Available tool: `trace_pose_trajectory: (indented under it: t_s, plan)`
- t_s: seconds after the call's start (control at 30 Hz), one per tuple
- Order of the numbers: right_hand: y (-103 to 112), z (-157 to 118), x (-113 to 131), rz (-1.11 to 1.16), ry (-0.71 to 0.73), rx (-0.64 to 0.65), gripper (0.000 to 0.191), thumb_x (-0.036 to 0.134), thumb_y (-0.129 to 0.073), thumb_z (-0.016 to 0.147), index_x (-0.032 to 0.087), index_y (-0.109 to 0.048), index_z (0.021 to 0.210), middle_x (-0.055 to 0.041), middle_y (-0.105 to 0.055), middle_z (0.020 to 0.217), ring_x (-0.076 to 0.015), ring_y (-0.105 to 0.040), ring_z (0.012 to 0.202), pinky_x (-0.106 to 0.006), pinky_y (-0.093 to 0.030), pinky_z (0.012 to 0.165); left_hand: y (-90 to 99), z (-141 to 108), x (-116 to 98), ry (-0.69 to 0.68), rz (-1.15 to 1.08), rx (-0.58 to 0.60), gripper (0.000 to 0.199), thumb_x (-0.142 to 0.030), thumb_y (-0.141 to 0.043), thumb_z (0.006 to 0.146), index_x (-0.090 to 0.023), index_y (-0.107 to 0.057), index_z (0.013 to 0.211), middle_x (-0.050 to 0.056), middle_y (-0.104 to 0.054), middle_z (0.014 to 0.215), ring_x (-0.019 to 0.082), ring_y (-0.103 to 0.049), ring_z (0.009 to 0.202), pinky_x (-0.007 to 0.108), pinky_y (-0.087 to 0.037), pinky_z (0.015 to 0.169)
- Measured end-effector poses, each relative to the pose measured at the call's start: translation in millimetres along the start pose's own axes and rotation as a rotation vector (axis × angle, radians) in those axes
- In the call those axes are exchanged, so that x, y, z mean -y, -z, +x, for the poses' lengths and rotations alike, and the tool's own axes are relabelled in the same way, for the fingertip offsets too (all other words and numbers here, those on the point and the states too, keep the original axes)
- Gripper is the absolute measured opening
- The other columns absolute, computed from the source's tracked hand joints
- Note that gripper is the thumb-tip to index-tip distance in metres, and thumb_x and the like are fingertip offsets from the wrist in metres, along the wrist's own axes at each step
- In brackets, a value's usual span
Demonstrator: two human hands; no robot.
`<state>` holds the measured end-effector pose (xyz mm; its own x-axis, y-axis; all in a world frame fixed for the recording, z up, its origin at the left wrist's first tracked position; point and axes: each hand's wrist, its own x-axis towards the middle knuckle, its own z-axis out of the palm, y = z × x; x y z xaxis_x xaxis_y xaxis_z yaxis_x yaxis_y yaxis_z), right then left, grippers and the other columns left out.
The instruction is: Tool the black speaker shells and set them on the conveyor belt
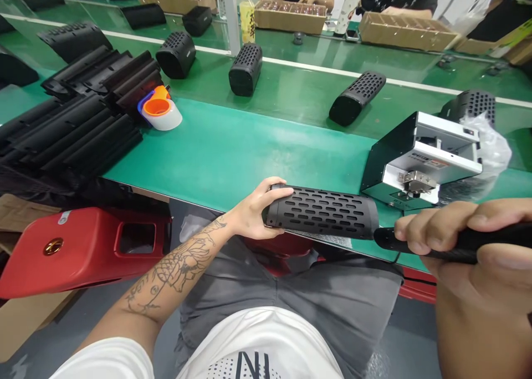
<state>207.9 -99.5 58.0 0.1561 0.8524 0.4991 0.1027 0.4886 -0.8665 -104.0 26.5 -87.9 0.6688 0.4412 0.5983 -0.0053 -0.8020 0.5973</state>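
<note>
My left hand (260,210) grips the left end of a black perforated casing (324,211), which lies on its side at the front edge of the green table (249,157). On the right, my right hand (461,235) is wrapped round a black cylindrical tool (499,237). The tool's narrow tip points left and appears to meet the right end of the casing. Behind that tip stands a black and silver machine (424,163) with a metal mechanism on its front.
Stacked black shells (70,124) fill the table's left side, beside an orange and white tape-like ring (160,110). More perforated casings (246,68) stand on the green belt behind. A red stool (91,246) is at lower left. People sit across, behind cardboard boxes (291,18).
</note>
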Motion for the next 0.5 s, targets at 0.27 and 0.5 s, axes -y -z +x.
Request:
trace_pose_trajectory:
  t_s: [0.27,0.5]
  plan:
    - [5.7,3.6,-9.1,0.036,0.016,0.09,0.027,0.047,-0.093,0.082,0.029,-0.073,0.088,0.0022,-0.062,0.057,-0.0188,-0.055,0.043,-0.04,-0.055,0.041,-1.2,-0.6,1.9,-0.006,-0.001,-0.013,0.11,-0.032,-0.093,0.075,-0.033,-0.037,0.17,0.021,-0.044,0.158,0.043,-0.052,0.152,0.066,-0.053,0.122]
    - [8.8,-2.9,-8.0,-0.013,-0.02,0.076,0.025,0.045,-0.091,0.082,0.029,-0.073,0.09,0.0004,-0.06,0.059,-0.0223,-0.057,0.048,-0.047,-0.056,0.045,-0.5,-0.4,-0.5,-0.013,0.025,-0.027,0.108,-0.035,-0.093,0.078,-0.031,-0.038,0.171,0.022,-0.044,0.158,0.041,-0.053,0.152,0.064,-0.053,0.122]
